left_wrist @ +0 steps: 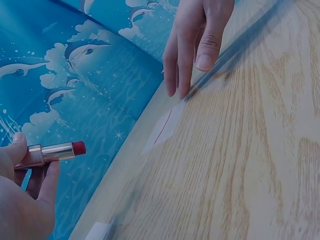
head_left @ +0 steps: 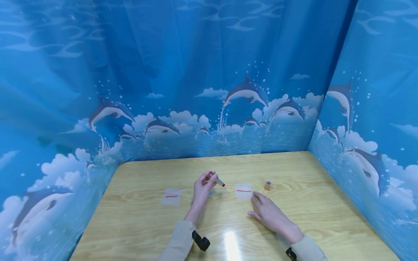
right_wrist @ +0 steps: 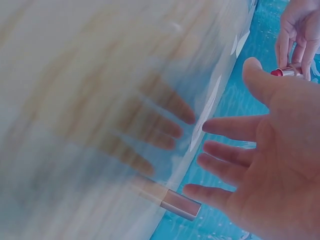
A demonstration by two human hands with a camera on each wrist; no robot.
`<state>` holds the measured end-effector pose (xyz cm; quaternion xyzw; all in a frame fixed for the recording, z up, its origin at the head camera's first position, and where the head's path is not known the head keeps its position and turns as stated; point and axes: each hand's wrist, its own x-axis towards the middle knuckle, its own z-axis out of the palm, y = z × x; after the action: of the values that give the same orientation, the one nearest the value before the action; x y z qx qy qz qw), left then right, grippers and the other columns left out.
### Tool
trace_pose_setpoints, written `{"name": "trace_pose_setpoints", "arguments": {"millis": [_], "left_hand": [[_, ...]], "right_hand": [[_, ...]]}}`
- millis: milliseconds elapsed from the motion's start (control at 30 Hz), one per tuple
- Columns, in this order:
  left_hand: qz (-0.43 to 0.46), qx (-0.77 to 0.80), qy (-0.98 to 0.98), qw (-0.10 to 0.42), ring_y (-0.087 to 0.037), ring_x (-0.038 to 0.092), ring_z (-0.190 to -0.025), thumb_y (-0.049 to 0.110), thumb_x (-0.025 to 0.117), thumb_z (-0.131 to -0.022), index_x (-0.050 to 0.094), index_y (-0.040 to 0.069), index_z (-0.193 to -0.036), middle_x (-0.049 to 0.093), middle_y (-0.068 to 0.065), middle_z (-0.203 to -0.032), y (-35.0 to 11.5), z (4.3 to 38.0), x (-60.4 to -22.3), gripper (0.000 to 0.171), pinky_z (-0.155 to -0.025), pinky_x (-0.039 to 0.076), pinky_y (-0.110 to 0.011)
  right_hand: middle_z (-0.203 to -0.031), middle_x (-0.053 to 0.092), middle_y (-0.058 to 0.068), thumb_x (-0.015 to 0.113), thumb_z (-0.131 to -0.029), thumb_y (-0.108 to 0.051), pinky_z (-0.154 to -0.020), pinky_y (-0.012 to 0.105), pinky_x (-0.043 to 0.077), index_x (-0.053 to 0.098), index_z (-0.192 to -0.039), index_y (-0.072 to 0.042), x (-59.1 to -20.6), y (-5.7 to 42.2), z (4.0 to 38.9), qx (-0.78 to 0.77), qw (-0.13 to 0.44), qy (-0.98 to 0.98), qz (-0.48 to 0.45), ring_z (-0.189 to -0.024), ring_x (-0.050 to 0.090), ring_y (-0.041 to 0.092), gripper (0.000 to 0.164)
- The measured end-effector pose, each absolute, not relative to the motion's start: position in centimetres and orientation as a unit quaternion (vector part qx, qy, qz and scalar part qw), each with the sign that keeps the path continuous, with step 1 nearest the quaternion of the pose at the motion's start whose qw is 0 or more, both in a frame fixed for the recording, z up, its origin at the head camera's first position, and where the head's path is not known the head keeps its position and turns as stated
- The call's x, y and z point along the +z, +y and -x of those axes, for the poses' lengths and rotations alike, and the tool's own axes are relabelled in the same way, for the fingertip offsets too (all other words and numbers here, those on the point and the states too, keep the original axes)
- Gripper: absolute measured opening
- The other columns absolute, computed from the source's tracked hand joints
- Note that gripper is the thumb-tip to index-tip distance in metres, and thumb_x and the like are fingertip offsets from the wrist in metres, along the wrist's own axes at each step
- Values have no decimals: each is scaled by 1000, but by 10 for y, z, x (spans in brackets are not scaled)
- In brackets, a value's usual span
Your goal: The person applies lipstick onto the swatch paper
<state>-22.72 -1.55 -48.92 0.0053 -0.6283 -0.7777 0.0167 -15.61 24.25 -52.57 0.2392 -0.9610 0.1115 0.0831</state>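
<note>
My left hand (head_left: 201, 188) holds an uncapped lipstick (head_left: 218, 180) above the table, pinched between thumb and fingers. Its red tip points right and slightly down in the head view; in the left wrist view the silver tube (left_wrist: 55, 152) shows clearly. My right hand (head_left: 272, 215) is spread over the table, its fingers fairly straight and holding nothing. One fingertip is at the right edge of a white paper square (head_left: 244, 195) bearing a red line; whether it presses there I cannot tell. The lipstick cap (head_left: 267, 185) stands upright just beyond my right hand.
Another paper square (head_left: 171, 201) with a red line lies left of my left hand. A further pale piece (head_left: 210, 194) is partly hidden behind that hand. The wood-grain table (head_left: 137, 232) meets blue dolphin-print curtains (head_left: 183, 141) at the back and sides.
</note>
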Motion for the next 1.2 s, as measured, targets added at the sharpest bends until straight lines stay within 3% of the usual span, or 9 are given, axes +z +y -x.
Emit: {"name": "trace_pose_setpoints", "arguments": {"millis": [200,600,833,967,1200], "left_hand": [[-23,-783,-622,10,-19,69,-99,16,71,-97,65,-5,-124,70,-19,-119,-15,236,-499,35,-93,59,-32],[-25,-811,-584,26,-26,69,-110,18,69,-98,60,-3,-131,66,-25,-125,-18,240,-510,40,-94,59,-32],[-38,-826,-562,23,-26,69,-112,17,64,-101,57,3,-136,66,-24,-127,-21,237,-505,39,-95,58,-33],[-33,-842,-538,19,-23,71,-106,16,66,-100,56,-1,-133,68,-22,-122,-21,236,-503,39,-95,59,-33],[-27,-857,-515,3,-22,72,-105,15,66,-100,55,-4,-130,69,-22,-121,-19,231,-498,38,-95,58,-31]], "right_hand": [[-146,46,33,68,-98,-32,-107,61,46,53,-139,10,-526,240,159,114,104,-957,-246,-130,50,46,60],[-135,62,17,70,-96,-29,-105,58,49,62,-136,-5,-525,226,171,187,111,-950,-222,-125,58,38,47],[-127,70,3,74,-94,-21,-98,48,56,68,-130,-14,-522,215,178,292,125,-930,-183,-114,67,25,37],[-120,72,2,76,-92,-16,-93,46,59,71,-123,-12,-521,204,184,361,137,-909,-158,-107,69,23,31],[-113,74,7,76,-91,-12,-88,31,61,72,-118,-8,-524,184,192,534,90,-836,-88,-100,70,21,27]]}}
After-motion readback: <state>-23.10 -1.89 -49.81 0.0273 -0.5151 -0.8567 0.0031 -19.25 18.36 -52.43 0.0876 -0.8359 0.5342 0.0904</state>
